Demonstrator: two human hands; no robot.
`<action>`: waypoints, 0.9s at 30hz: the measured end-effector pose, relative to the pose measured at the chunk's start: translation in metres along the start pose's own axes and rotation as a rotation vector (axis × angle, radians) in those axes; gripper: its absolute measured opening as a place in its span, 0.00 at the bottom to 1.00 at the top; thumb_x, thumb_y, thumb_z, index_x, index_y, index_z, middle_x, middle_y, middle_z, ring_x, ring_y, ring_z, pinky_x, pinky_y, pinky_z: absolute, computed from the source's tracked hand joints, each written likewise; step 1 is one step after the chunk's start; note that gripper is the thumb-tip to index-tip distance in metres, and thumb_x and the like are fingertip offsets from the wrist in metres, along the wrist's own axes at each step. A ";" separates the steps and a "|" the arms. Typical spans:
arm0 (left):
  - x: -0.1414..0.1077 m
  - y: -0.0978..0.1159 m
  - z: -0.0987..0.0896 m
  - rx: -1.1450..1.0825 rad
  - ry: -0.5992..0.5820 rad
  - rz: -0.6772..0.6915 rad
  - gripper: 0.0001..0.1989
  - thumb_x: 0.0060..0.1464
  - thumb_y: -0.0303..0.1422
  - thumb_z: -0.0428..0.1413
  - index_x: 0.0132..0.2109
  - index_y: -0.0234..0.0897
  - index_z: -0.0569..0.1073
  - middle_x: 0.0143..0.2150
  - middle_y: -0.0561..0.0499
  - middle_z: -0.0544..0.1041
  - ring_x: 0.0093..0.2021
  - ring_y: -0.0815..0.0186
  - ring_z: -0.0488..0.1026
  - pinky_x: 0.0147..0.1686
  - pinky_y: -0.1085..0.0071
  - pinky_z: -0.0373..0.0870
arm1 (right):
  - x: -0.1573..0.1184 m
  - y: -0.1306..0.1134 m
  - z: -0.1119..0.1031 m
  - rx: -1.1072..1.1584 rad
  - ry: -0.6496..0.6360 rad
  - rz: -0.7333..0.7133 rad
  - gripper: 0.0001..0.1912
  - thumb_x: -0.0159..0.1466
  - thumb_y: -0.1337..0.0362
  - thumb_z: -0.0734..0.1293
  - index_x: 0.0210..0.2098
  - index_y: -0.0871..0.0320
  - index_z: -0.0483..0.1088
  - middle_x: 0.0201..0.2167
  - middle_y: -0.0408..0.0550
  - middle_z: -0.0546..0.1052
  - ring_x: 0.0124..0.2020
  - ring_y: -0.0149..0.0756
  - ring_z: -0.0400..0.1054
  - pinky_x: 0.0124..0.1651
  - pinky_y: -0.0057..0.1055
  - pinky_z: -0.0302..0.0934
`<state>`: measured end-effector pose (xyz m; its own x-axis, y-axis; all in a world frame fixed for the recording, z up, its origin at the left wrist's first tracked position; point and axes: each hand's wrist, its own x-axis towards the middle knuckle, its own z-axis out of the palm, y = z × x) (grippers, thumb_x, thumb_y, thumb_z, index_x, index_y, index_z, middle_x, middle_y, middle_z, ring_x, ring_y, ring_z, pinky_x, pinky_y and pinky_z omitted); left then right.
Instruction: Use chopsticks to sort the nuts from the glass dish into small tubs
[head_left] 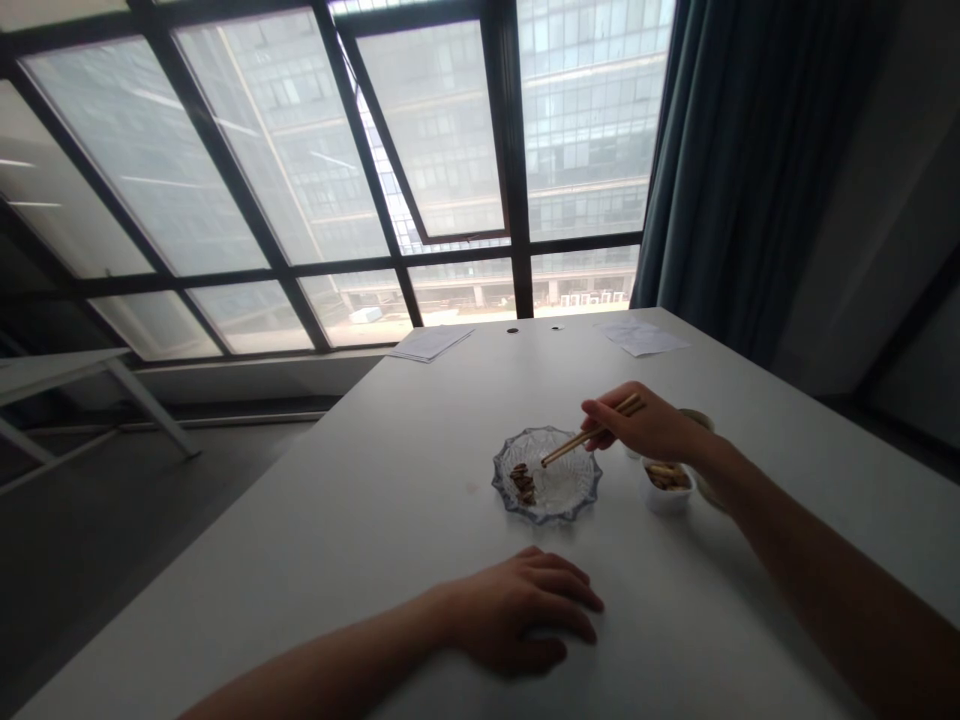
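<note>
My right hand (637, 422) is closed around a pair of wooden chopsticks (581, 440). Their tips point down to the left, over a clear glass dish (546, 517) with a scalloped rim. Small brown striped pieces (522, 483) lie in the left part of the dish; their kind is too small to make out. Whether the tips hold anything, I cannot tell. Beneath my right wrist stands a small white tub (666, 498) with light brown pieces (667, 475) inside. My left hand (529, 610) rests palm down on the white table, fingers spread, nearer to me than the dish.
Another round container (697, 417) is partly hidden behind my right forearm. Sheets of paper (429, 344) lie at the table's far left, and more paper (643, 336) at the far right. Beyond the white table (360, 520) are large windows and a dark curtain (720, 180). A second table (67, 370) stands left.
</note>
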<state>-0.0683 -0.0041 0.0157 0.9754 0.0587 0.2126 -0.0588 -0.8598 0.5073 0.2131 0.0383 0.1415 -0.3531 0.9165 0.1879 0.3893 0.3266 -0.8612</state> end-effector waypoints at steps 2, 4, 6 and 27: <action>0.000 0.001 -0.001 0.000 -0.003 -0.003 0.18 0.64 0.35 0.57 0.60 0.43 0.73 0.65 0.47 0.75 0.68 0.57 0.69 0.70 0.61 0.60 | -0.002 -0.002 -0.004 -0.006 0.016 -0.003 0.33 0.67 0.37 0.67 0.37 0.64 0.81 0.35 0.59 0.86 0.34 0.45 0.83 0.38 0.38 0.78; 0.000 0.001 -0.001 -0.005 0.000 -0.003 0.18 0.64 0.35 0.57 0.60 0.43 0.73 0.65 0.47 0.75 0.68 0.57 0.69 0.70 0.62 0.60 | -0.005 -0.005 -0.013 -0.005 0.054 0.011 0.32 0.67 0.37 0.68 0.37 0.63 0.82 0.34 0.58 0.86 0.35 0.46 0.83 0.38 0.38 0.78; 0.001 0.002 -0.002 -0.009 -0.001 -0.005 0.18 0.64 0.35 0.57 0.59 0.43 0.73 0.65 0.47 0.75 0.67 0.57 0.69 0.70 0.61 0.61 | -0.011 -0.008 -0.026 -0.016 0.121 0.028 0.31 0.66 0.37 0.69 0.37 0.62 0.83 0.34 0.58 0.86 0.35 0.48 0.83 0.37 0.38 0.78; 0.001 0.003 -0.002 -0.024 -0.019 -0.030 0.19 0.63 0.35 0.57 0.60 0.44 0.74 0.65 0.45 0.75 0.68 0.54 0.69 0.70 0.59 0.60 | -0.041 -0.016 -0.086 -0.089 0.436 0.096 0.28 0.63 0.37 0.72 0.36 0.58 0.83 0.33 0.63 0.85 0.36 0.55 0.83 0.41 0.44 0.79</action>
<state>-0.0681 -0.0057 0.0192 0.9806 0.0746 0.1812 -0.0342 -0.8453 0.5332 0.2950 0.0150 0.1883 0.0716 0.9489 0.3072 0.4813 0.2369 -0.8439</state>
